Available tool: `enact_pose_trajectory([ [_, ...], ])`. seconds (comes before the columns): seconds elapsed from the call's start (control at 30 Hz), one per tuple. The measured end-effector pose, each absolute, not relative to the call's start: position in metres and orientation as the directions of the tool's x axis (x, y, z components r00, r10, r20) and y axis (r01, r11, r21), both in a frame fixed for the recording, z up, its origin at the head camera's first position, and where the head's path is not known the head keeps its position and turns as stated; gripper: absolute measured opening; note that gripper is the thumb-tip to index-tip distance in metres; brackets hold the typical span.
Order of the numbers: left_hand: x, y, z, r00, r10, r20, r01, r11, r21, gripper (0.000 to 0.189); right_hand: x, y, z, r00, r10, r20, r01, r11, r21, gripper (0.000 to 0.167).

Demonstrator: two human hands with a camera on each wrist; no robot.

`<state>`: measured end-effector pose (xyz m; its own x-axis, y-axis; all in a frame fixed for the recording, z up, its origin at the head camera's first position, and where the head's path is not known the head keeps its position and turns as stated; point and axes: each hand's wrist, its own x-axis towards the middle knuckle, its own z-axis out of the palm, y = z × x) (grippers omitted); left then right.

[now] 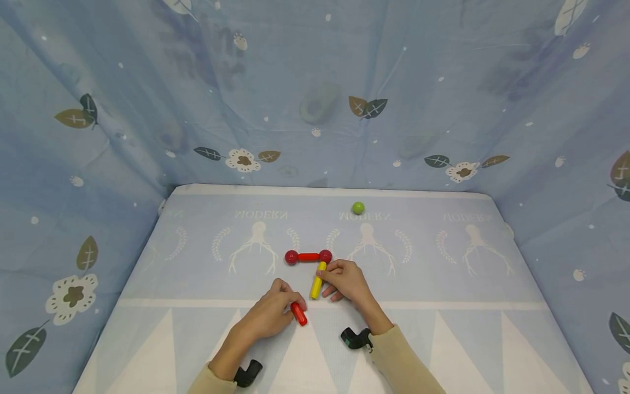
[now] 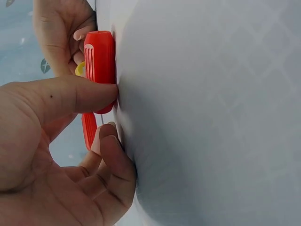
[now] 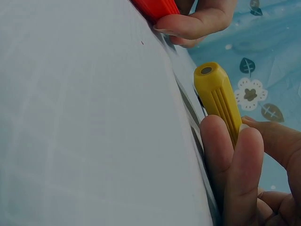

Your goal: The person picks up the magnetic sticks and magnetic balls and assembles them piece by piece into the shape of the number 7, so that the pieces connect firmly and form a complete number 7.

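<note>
Between thumb and fingers, my left hand (image 1: 270,309) holds a short red rod (image 1: 298,314), ribbed along its side in the left wrist view. My right hand (image 1: 346,280) pinches a yellow magnetic rod (image 1: 317,280); a dark round disc shows in its end (image 3: 207,70) in the right wrist view. The yellow rod's far end meets the right one of two dark red balls (image 1: 325,256). Another red rod (image 1: 308,257) lies between that ball and the left ball (image 1: 291,257), forming a straight row.
A green ball (image 1: 358,208) sits alone toward the back of the table (image 1: 197,219). Patterned blue cloth (image 1: 315,82) hangs behind and at both sides. Black curved pieces (image 1: 355,338) stick out at both wrists.
</note>
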<state>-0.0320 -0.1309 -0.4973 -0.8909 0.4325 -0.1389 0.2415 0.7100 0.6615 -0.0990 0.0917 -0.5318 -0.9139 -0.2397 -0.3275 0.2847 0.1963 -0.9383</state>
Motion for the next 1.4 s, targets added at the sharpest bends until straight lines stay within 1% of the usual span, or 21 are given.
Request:
enact_pose_trajectory([
  [0.17, -0.032, -0.131, -0.496, -0.884, 0.444, -0.148, 0.243, 0.705, 0.666, 0.031, -0.099, 0.092, -0.532, -0.914, -0.237, -0.329, 0.285, 0.203, -0.937, 0.040],
  [0.27, -0.032, -0.132, -0.495, -0.879, 0.443, -0.177, 0.222, 0.708, 0.670, 0.032, -0.098, 0.092, -0.531, -0.913, -0.240, -0.329, 0.283, 0.205, -0.937, 0.040],
  [0.4, -0.034, -0.134, -0.494, -0.878, 0.424, -0.223, 0.180, 0.724, 0.666, 0.036, -0.098, 0.092, -0.530, -0.912, -0.248, -0.328, 0.282, 0.202, -0.938, 0.040],
  [0.6, -0.036, -0.129, -0.497, -0.895, 0.375, -0.240, 0.136, 0.744, 0.654, 0.033, -0.099, 0.092, -0.532, -0.913, -0.248, -0.323, 0.279, 0.198, -0.940, 0.042],
  [0.67, -0.035, -0.126, -0.497, -0.905, 0.343, -0.253, 0.111, 0.763, 0.637, 0.037, -0.100, 0.092, -0.532, -0.914, -0.248, -0.320, 0.276, 0.197, -0.941, 0.042],
  [0.77, -0.034, -0.123, -0.497, -0.909, 0.313, -0.274, 0.088, 0.788, 0.609, 0.049, -0.100, 0.092, -0.534, -0.914, -0.249, -0.319, 0.273, 0.202, -0.941, 0.042],
  [0.9, -0.032, -0.119, -0.497, -0.911, 0.307, -0.276, 0.090, 0.800, 0.593, 0.058, -0.100, 0.091, -0.535, -0.915, -0.246, -0.318, 0.270, 0.211, -0.940, 0.043],
  [1.0, -0.032, -0.119, -0.497, -0.914, 0.309, -0.263, 0.090, 0.786, 0.611, 0.058, -0.100, 0.092, -0.534, -0.918, -0.242, -0.316, 0.268, 0.211, -0.940, 0.043],
  [1.23, -0.032, -0.122, -0.495, -0.912, 0.322, -0.253, 0.055, 0.709, 0.703, 0.058, -0.099, 0.092, -0.533, -0.916, -0.238, -0.322, 0.277, 0.205, -0.939, 0.042],
  [1.4, -0.032, -0.122, -0.494, -0.917, 0.308, -0.255, 0.025, 0.680, 0.733, 0.058, -0.099, 0.092, -0.533, -0.915, -0.239, -0.327, 0.282, 0.201, -0.938, 0.043],
])
